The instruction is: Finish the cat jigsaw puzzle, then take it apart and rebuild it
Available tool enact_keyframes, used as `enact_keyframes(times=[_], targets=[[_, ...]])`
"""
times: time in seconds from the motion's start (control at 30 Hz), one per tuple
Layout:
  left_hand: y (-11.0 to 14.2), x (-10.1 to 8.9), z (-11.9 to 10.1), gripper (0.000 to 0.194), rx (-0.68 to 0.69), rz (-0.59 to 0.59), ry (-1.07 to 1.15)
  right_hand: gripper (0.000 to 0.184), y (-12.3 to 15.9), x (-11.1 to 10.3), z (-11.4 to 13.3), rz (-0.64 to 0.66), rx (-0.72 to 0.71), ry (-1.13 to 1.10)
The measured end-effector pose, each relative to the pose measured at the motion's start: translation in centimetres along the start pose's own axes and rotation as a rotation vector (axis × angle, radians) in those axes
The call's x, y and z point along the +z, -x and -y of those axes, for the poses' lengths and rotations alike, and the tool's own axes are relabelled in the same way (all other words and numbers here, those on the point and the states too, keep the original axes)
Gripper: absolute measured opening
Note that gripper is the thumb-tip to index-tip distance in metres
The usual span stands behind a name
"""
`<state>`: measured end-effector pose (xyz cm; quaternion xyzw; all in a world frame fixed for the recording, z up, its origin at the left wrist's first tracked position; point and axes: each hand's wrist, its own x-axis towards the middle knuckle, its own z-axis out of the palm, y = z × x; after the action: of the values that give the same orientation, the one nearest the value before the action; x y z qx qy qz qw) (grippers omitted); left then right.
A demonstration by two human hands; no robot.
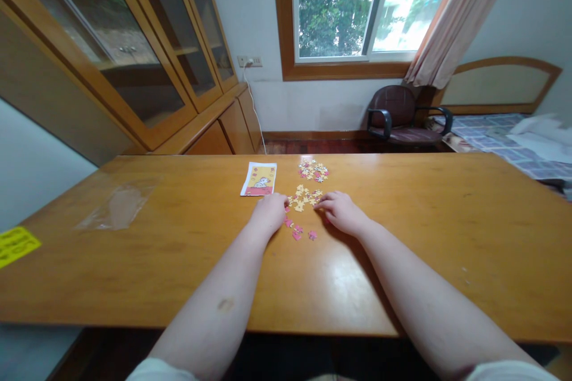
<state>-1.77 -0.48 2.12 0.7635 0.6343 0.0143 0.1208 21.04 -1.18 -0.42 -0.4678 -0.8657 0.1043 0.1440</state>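
Observation:
Yellow jigsaw puzzle pieces (300, 196) lie in a loose cluster between my two hands. My left hand (270, 209) rests at the cluster's left side, its fingers curled in; whatever is under the fingertips is hidden. From the right, my right hand (343, 212) reaches in with fingers apart, the tips touching the edge of the yellow pieces. Closer to me lie several pink puzzle pieces (297, 232). Behind the cluster sits a mixed pile of pieces (313, 170). A picture card (260, 180) with a white animal on yellow and pink lies just beyond my left hand.
Everything lies on a glossy wooden table (402, 262). A clear plastic bag (121, 205) is at the left, with a yellow label (18, 245) at the table's left edge. Beyond the table stand a glass-door cabinet (179, 53), an armchair (395, 116) and a bed (500, 137).

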Motion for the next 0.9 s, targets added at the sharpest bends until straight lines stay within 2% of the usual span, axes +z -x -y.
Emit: enact_keyframes(times=[0.17, 0.27, 0.4, 0.63, 0.9], targets=[[0.0, 0.3, -0.1, 0.033, 0.045, -0.005, 0.056, 0.031, -0.1, 0.2, -0.7, -0.042, 0.147, 0.071], [0.0, 0.4, 0.0, 0.036, 0.026, -0.015, 0.049, 0.032, -0.1, 0.2, -1.0, -0.071, 0.216, 0.092], [0.0, 0.2, -0.1, 0.040, 0.029, -0.052, 0.020, 0.029, -0.2, 0.3, -1.0, -0.108, 0.230, 0.090], [-0.2, 0.3, -0.2, 0.031, 0.000, -0.027, -0.027, 0.026, -0.2, 0.4, -1.2, -0.204, 0.237, 0.028], [-0.7, 0.5, 0.3, 0.029, -0.027, -0.043, -0.020, 0.025, -0.5, 0.5, -1.4, -0.207, 0.226, -0.022]])
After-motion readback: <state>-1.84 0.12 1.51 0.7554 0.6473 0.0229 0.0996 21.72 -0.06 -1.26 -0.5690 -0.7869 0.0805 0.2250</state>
